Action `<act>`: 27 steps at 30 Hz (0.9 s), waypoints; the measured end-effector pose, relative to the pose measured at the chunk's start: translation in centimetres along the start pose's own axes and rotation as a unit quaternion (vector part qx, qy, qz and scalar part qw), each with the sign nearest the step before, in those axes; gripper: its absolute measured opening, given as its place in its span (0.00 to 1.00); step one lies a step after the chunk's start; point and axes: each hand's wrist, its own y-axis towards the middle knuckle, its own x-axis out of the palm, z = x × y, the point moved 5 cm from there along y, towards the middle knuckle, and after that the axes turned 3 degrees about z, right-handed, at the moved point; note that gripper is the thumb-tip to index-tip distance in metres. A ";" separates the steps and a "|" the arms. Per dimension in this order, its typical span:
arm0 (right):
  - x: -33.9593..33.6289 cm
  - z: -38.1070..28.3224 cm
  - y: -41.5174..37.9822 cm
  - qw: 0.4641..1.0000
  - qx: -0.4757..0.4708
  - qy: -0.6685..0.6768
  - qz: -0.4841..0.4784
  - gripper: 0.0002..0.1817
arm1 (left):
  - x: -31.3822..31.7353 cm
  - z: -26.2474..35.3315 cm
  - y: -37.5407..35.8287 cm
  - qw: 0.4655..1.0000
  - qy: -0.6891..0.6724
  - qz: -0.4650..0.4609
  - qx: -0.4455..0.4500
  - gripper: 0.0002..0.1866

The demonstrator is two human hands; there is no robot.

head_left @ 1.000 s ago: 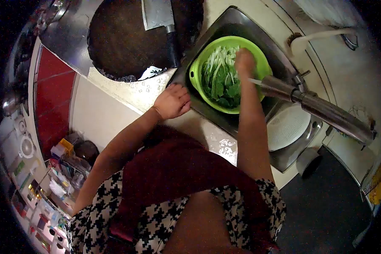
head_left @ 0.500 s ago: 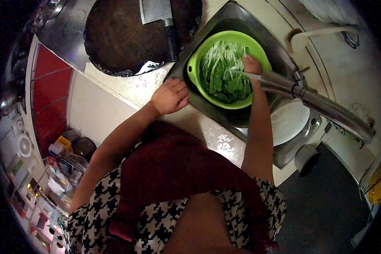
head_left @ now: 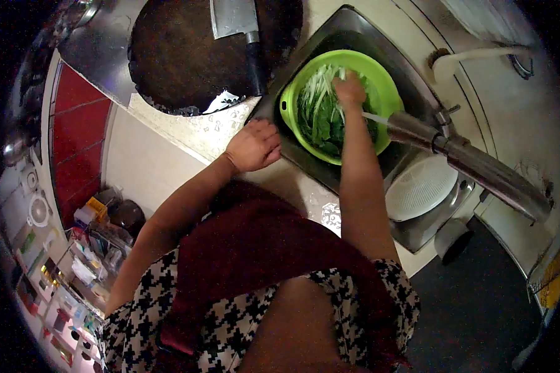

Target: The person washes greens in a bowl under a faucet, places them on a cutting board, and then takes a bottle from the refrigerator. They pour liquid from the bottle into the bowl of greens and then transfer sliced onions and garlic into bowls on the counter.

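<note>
Leafy greens (head_left: 322,118) with pale stalks lie in a lime-green basin (head_left: 389,93) inside the metal sink (head_left: 348,25). My right hand (head_left: 350,90) is down among the pale stalks, its fingers closed on them and partly hidden by the greens. Beside it, water runs from the thick metal faucet (head_left: 410,129) into the basin, passing close to my wrist. My left hand (head_left: 253,146) rests curled on the counter edge by the sink's near left side, with nothing visible in it.
A round dark chopping board (head_left: 186,56) with a cleaver (head_left: 236,18) on it lies left of the sink. A white strainer (head_left: 420,189) sits at the sink's right end, near a dark cup-like container (head_left: 453,239). A pale-handled brush (head_left: 473,59) lies behind the sink.
My right hand has moved left and slightly up, from the basin's right side into the stalks. My left hand keeps its place on the edge. The view has shifted slightly.
</note>
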 end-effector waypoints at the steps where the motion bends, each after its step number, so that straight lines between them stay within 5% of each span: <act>1: -0.1 0.6 0.3 1.000 0.012 0.013 0.009 0.36 | 0.0 0.0 -0.1 1.000 0.004 0.005 -0.002 0.06; 5: 2.5 10.1 5.3 0.996 0.037 0.070 0.038 0.35 | 0.1 0.0 -0.1 1.000 0.000 0.023 -0.009 0.06; 7: 0.9 8.8 4.3 0.979 -0.035 0.203 -0.002 0.29 | 0.0 0.0 0.0 1.000 -0.001 0.025 -0.009 0.06; 10: 1.0 7.9 4.3 0.989 -0.026 0.124 -0.071 0.24 | 0.1 0.0 -0.1 1.000 0.001 0.021 -0.007 0.07; 13: 0.5 5.2 3.2 0.999 0.031 -0.037 0.005 0.23 | 0.1 -0.1 -0.2 1.000 0.012 0.019 -0.002 0.07; 16: -0.4 2.5 1.2 0.991 -0.018 -0.114 0.065 0.25 | 0.1 -0.1 -0.1 1.000 0.021 0.011 -0.002 0.07; 19: -0.5 1.5 0.8 0.993 0.033 -0.115 0.013 0.31 | 0.3 -0.1 -0.2 1.000 0.018 -0.004 -0.011 0.07; 25: 0.6 2.4 2.6 0.987 -0.037 -0.148 -0.053 0.36 | 0.4 -0.1 -0.1 1.000 0.014 0.003 -0.014 0.07; 27: 0.8 3.4 3.1 0.990 0.019 -0.137 0.007 0.33 | 0.3 -0.2 -0.1 1.000 0.006 0.003 -0.009 0.07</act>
